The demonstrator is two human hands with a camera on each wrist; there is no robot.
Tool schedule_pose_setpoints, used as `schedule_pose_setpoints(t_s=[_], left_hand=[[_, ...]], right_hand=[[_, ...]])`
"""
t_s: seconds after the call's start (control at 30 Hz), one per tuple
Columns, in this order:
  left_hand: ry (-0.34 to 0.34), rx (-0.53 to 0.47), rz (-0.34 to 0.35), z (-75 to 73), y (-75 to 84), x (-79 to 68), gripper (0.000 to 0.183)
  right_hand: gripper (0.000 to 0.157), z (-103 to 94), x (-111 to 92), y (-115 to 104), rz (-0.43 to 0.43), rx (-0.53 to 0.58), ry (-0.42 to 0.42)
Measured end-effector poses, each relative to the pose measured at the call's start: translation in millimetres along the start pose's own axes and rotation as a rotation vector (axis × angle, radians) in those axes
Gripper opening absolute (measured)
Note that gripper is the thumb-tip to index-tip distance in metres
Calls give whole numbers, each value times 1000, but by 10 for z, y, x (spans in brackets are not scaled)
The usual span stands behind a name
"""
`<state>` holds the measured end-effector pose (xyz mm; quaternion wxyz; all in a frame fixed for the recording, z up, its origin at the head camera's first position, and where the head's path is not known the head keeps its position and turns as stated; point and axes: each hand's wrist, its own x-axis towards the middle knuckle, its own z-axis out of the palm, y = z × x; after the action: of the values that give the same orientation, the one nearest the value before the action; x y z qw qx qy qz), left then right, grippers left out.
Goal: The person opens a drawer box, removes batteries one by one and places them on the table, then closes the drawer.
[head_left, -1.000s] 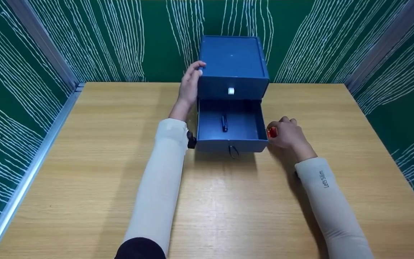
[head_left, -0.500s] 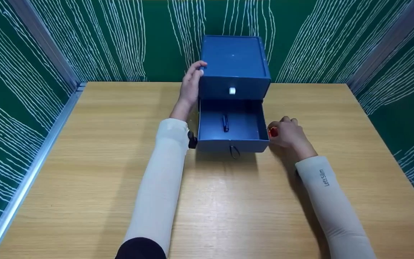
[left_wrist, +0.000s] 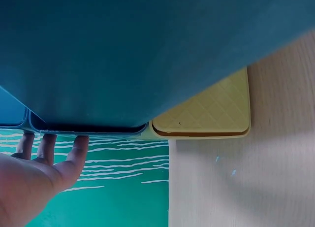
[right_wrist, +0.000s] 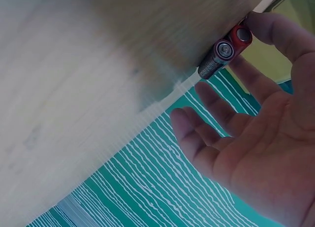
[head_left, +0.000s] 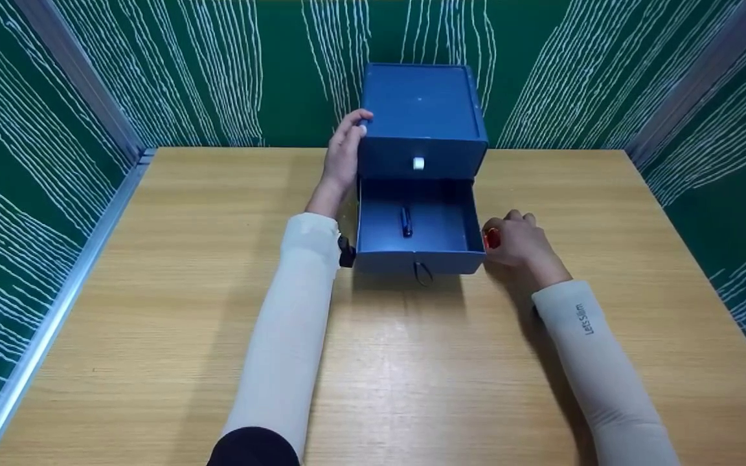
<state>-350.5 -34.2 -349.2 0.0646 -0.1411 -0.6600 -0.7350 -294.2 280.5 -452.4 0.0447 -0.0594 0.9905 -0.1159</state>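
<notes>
A blue drawer unit [head_left: 421,103] stands at the table's far side, its upper drawer closed with a white knob [head_left: 418,164]. Beneath that, the lower blue drawer [head_left: 451,223] is pulled out, with a small dark blue stick-like item [head_left: 406,222] lying in it. My left hand [head_left: 342,152] rests along the unit's left side, fingertips on the top edge; the left wrist view shows those fingers extended against it. Just right of the pulled-out drawer, my right hand [head_left: 517,241] pinches batteries between thumb and forefinger: a red battery [right_wrist: 242,35] and a dark one [right_wrist: 216,59], side by side.
A yellow drawer [left_wrist: 206,109] sits under the open one, resting on the wooden table [head_left: 399,375]. A black loop [head_left: 423,273] hangs from the open drawer's front. Green walls [head_left: 289,71] with white wavy lines enclose the table at the back and sides.
</notes>
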Motion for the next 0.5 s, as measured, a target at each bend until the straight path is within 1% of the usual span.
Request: schedule_pose_setpoints(t_s=[0.17, 0.27, 0.43, 0.5], left_hand=[[2, 7, 7, -23, -102, 66, 28], [1, 13, 14, -26, -123, 83, 28], [-2, -6, 20, -16, -59, 47, 28], [-2, -8, 18, -10, -20, 15, 28]], right_hand=[[69, -29, -20, -13, 24, 10, -13], [68, -54, -21, -16, 25, -6, 0], [68, -84, -24, -18, 27, -19, 37], [65, -95, -29, -24, 35, 3, 53]])
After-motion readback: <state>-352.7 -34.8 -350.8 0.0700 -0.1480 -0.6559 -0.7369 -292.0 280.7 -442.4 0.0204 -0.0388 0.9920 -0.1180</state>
